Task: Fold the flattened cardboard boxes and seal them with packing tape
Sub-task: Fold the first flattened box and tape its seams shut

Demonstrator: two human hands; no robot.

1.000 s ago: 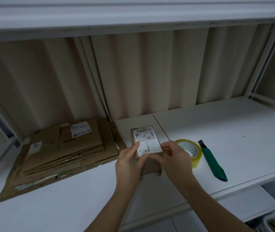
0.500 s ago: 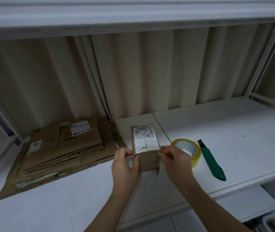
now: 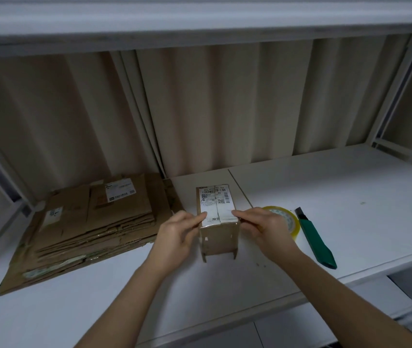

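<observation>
A small brown cardboard box (image 3: 218, 241) stands upright on the white shelf (image 3: 345, 192), its top flaps folded shut and covered with white shipping labels. My left hand (image 3: 177, 232) is at the box's left side with a straight finger pressing on the left top flap. My right hand (image 3: 265, 229) is at the right side, its fingertips pressing the right top flap near the front edge. A roll of clear yellowish packing tape (image 3: 290, 222) lies flat just right of my right hand, partly hidden by it.
A stack of several flattened cardboard boxes (image 3: 94, 222) lies at the left of the shelf. A green utility knife (image 3: 319, 244) lies right of the tape. A beige curtain (image 3: 225, 109) hangs behind, and an upper shelf board (image 3: 199, 21) runs overhead.
Both hands rose from gripping the box's sides to pressing fingers on its top flaps. The box stayed in place on the shelf.
</observation>
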